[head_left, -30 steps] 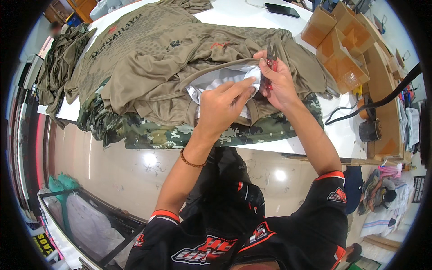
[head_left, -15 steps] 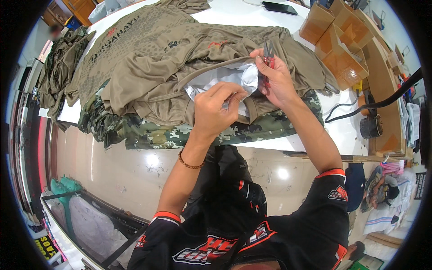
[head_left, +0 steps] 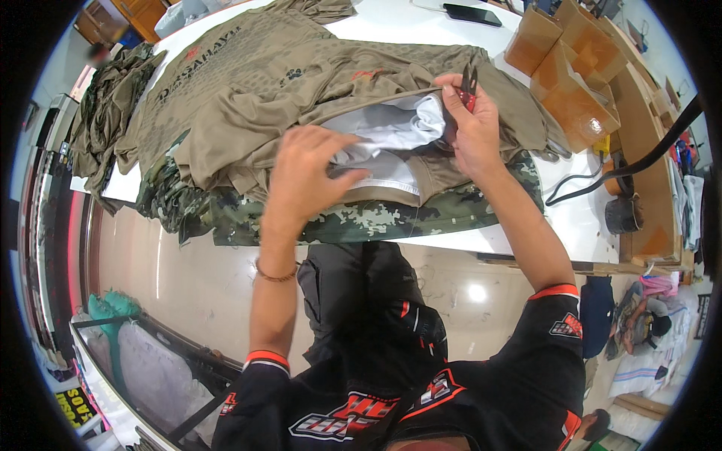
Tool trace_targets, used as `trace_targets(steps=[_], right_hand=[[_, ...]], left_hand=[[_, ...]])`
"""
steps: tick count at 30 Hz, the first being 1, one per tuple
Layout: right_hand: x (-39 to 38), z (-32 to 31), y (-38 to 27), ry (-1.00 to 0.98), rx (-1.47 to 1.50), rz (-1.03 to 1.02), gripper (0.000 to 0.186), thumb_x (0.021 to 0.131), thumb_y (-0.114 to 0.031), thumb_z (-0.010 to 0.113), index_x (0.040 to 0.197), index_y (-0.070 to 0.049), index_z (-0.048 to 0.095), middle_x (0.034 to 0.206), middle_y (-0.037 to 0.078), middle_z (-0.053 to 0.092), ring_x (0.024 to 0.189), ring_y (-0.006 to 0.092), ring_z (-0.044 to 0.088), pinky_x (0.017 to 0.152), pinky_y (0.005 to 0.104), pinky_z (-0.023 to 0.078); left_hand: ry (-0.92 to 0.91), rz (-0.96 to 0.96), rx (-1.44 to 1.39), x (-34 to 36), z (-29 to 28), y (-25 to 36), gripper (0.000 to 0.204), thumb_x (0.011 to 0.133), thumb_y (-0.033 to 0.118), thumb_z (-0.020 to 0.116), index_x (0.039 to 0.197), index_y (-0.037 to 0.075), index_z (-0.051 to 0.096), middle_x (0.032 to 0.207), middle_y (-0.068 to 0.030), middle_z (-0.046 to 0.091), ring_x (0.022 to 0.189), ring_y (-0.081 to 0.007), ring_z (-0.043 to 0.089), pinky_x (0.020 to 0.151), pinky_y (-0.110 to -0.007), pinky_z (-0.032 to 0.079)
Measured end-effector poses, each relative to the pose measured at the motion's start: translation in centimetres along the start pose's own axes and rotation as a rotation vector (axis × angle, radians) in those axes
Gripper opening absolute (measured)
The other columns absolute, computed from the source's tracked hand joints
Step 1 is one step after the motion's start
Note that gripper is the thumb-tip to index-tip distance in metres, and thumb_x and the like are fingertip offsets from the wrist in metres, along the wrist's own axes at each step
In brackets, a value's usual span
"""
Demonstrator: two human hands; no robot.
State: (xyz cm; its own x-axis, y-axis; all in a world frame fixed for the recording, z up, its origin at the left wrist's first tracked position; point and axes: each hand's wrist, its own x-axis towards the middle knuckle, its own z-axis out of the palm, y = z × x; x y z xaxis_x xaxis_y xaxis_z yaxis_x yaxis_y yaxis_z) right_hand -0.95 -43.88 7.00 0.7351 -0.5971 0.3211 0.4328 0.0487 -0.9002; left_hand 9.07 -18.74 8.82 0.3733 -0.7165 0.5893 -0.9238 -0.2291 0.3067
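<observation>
A brown-green shirt lies across the table, its hem held up so that the white inner side shows. My right hand is closed at the far right of this opening, pinching the fabric edge between thumb and finger. The same hand also grips red-handled thread snips, their dark blades pointing away from me. Over the left part of the opening is my left hand, slightly blurred, its thumb and fingers apart and nothing seen between them. Whether its fingertips touch the cloth is hard to tell.
Camouflage cloth lies under the shirt along the near edge of the white table. Cardboard boxes stand at the right, near a black cable. A phone rests at the back. More garments hang over the left end.
My left hand has moved left, away from the right hand, and its pinched fingers have spread. The opening shows more white lining. My right hand has shifted slightly, still holding the snips.
</observation>
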Motion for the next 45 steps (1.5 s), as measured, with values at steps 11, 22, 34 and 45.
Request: trace_targets(steps=[11,22,34,45], right_hand=[[2.1,-0.5,-2.8,-0.066,0.207,0.279,0.017,0.102,-0.003,0.065,0.118,-0.002,0.069,0.090,-0.001,0.064,0.069,0.0053,0.057,0.054,0.0227,0.048],[0.5,0.6,-4.5,-0.407,-0.333,0.146,0.020,0.110,-0.017,0.056,0.122,-0.007,0.069,0.085,-0.001,0.064,0.065,0.0032,0.050,0.058,0.0231,0.041],[-3.0,4.0,-2.4,-0.925,-0.743,0.104,0.040,0.110,-0.037,0.048,0.099,-0.001,0.062,0.079,0.021,0.065,0.074,0.0395,0.064,0.067,0.0486,0.045],[-5.5,6.4,-2.4,-0.907,-1.286,-0.138,0.032,0.107,-0.037,0.055,0.107,-0.005,0.055,0.071,0.021,0.067,0.067,0.0459,0.065,0.059,0.0570,0.049]], left_hand=[[-0.032,-0.300,0.012,2.8,-4.6,-6.9,0.020,0.083,0.003,0.078,0.102,0.007,0.081,0.094,-0.0088,0.075,0.091,-0.0246,0.068,0.070,-0.037,0.052],[-0.095,-0.197,-0.370,-1.4,-3.4,-1.0,0.026,0.082,0.009,0.084,0.106,0.002,0.080,0.105,-0.0105,0.077,0.095,-0.0163,0.071,0.075,-0.030,0.055],[-0.008,-0.326,-0.342,-3.9,0.4,-0.6,0.011,0.084,0.009,0.084,0.093,0.004,0.081,0.080,-0.0059,0.074,0.070,-0.0155,0.063,0.066,-0.030,0.051],[0.143,-0.564,-0.596,-4.6,1.2,-1.0,0.009,0.092,0.006,0.080,0.092,-0.001,0.075,0.085,-0.0010,0.069,0.069,-0.0050,0.060,0.061,-0.022,0.047]])
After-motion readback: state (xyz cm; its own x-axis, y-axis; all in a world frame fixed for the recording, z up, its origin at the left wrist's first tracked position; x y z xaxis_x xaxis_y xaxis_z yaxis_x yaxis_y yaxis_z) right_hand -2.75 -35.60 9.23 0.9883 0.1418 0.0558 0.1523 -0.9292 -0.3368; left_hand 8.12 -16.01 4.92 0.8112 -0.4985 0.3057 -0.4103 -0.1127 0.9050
